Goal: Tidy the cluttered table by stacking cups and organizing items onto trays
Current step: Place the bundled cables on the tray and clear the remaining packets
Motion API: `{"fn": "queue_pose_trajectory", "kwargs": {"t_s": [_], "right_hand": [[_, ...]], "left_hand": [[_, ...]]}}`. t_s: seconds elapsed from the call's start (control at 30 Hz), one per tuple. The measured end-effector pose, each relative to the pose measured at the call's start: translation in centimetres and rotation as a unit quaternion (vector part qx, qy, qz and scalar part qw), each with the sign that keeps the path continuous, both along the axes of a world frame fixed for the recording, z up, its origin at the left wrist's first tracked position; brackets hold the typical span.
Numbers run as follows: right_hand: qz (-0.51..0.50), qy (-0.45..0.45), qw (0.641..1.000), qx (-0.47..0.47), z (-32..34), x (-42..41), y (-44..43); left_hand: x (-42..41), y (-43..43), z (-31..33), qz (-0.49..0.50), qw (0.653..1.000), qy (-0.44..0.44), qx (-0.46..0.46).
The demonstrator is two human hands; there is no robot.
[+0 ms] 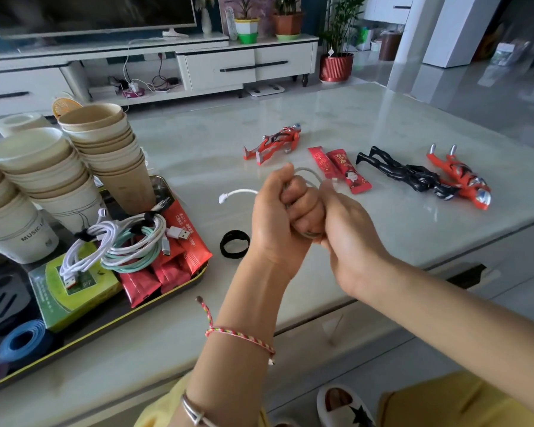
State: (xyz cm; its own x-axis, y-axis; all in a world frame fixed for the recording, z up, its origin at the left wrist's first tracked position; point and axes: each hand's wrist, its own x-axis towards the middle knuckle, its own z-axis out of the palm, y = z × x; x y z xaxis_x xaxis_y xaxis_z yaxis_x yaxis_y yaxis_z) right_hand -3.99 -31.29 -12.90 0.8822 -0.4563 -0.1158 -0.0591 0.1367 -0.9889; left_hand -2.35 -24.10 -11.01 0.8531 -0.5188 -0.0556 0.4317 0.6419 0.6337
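My left hand is a fist around a coiled white cable; one plug end sticks out to the left and a loop shows above the fist. My right hand presses against the fist and grips the same coil. Both hands hover over the table's middle. On the left, a dark tray carries stacks of paper cups, bundled cables, red sachets and a green box.
A black hair band lies on the table just left of my hands. Farther back lie a red toy figure, two red sachets, a black figure and another red figure. A blue tape roll sits on the tray's near end.
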Motion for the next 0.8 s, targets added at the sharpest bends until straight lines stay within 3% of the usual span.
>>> {"fn": "queue_pose_trajectory", "kwargs": {"t_s": [0.13,0.3,0.43,0.57,0.7,0.8], "right_hand": [[-0.011,0.043,0.998,0.055,-0.6,1.1,0.4],[0.012,0.057,0.998,-0.029,-2.2,1.2,1.8],[0.001,-0.001,0.994,-0.111,-2.5,1.9,1.7],[0.003,-0.124,0.955,-0.27,-1.8,2.4,-0.3],[0.102,-0.166,0.916,-0.35,-1.7,2.5,-1.7],[0.194,-0.175,0.884,-0.387,-1.6,1.9,-2.2]], "left_hand": [[0.3,-0.1,-0.2,0.073,0.992,0.051,0.091],[0.7,1.0,-0.8,0.148,0.963,0.097,0.201],[0.7,2.2,-1.3,0.235,0.916,0.069,0.317],[1.1,3.7,-0.8,0.242,0.935,0.119,0.23],[1.3,4.5,-0.7,0.25,0.915,0.061,0.31],[1.2,4.5,-1.1,0.208,0.881,-0.027,0.423]]}}
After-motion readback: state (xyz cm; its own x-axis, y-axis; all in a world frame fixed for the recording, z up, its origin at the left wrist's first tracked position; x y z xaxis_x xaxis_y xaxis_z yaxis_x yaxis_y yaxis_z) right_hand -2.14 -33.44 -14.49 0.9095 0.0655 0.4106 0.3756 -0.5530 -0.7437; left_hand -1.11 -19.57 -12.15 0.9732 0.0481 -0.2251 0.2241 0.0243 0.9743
